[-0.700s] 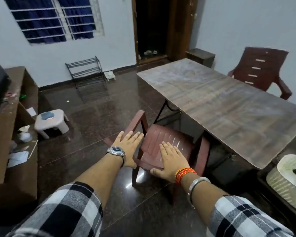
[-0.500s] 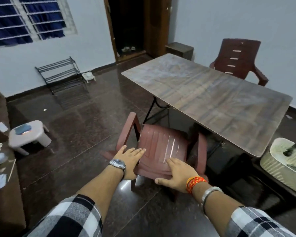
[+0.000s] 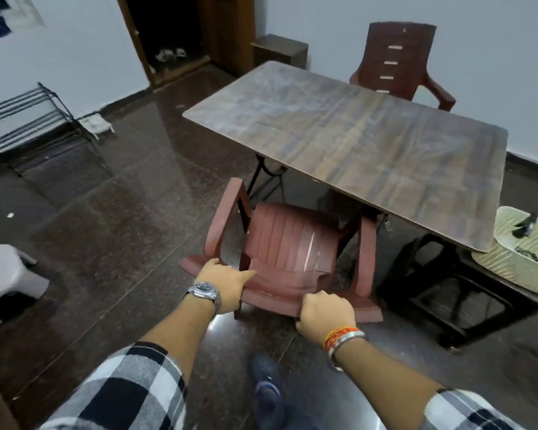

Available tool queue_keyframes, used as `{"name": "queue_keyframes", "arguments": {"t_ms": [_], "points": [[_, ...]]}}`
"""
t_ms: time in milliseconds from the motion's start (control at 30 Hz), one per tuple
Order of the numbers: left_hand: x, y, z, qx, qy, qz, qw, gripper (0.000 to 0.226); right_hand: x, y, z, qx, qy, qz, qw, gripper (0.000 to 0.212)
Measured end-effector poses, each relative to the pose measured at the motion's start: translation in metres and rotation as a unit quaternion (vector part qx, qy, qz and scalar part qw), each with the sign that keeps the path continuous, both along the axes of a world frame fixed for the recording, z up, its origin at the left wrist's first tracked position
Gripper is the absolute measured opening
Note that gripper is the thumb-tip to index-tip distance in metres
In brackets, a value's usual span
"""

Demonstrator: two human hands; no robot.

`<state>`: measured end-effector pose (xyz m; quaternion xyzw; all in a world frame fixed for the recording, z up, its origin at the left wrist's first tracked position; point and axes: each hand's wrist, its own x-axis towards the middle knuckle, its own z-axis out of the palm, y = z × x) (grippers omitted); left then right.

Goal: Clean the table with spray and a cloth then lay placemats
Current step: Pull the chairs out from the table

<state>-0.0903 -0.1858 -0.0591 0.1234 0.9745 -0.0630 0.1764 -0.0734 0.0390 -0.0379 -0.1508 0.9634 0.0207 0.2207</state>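
A brown wood-grain table (image 3: 354, 135) stands in the middle of the room with nothing on its top. A maroon plastic chair (image 3: 289, 243) stands at the table's near side, its seat partly under the edge. My left hand (image 3: 224, 283) grips the top of the chair's backrest on the left. On the right of the same backrest edge, my right hand (image 3: 323, 315) is closed around it. No spray bottle, cloth or placemat is in view.
A second maroon chair (image 3: 398, 60) stands behind the table by the wall. A pale basket (image 3: 522, 262) sits on a dark stand (image 3: 448, 305) at the right. A grey stool (image 3: 7, 274) and black rack (image 3: 35, 119) are at the left. My shoe (image 3: 266, 386) is below.
My hands went from lying flat on the chair's backrest to gripping its top edge. The view has swung left and nearer the table.
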Motion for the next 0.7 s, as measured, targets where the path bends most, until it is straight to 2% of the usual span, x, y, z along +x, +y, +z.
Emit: {"name": "queue_keyframes", "arguments": {"t_ms": [333,700], "points": [[-0.102,-0.110,0.000,-0.022,0.000,-0.073,0.997,0.068,-0.060,-0.114,-0.008,-0.047,0.009,-0.071,0.996,0.034],[-0.179,-0.136,0.006,0.026,0.045,-0.136,0.989,0.072,-0.125,-0.148,-0.004,0.028,0.053,-0.138,0.989,0.041]]}}
